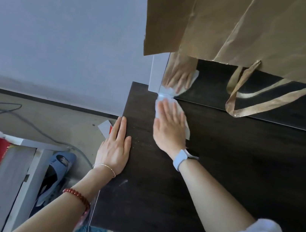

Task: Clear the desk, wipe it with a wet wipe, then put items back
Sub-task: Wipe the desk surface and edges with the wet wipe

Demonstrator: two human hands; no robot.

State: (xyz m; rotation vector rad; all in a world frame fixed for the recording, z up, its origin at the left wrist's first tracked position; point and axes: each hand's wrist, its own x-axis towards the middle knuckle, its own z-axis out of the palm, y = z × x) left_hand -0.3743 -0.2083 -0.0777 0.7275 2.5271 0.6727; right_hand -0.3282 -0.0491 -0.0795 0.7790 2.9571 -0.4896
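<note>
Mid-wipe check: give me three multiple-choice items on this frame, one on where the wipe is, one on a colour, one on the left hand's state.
1. Where is the white wet wipe?
A. on the floor
B. under the right hand, at the back corner of the dark wooden desk
C. inside the bag

2. What colour is the crumpled paper bag?
A. brown
B. blue
C. white

3. How is the left hand?
A. gripping the wipe
B. lifted off the desk
C. flat on the desk's left edge, fingers straight

Answers: 1 B, the wipe shows around the flat fingers there; 2 A, it is kraft brown; 3 C, the palm lies on the edge.
</note>
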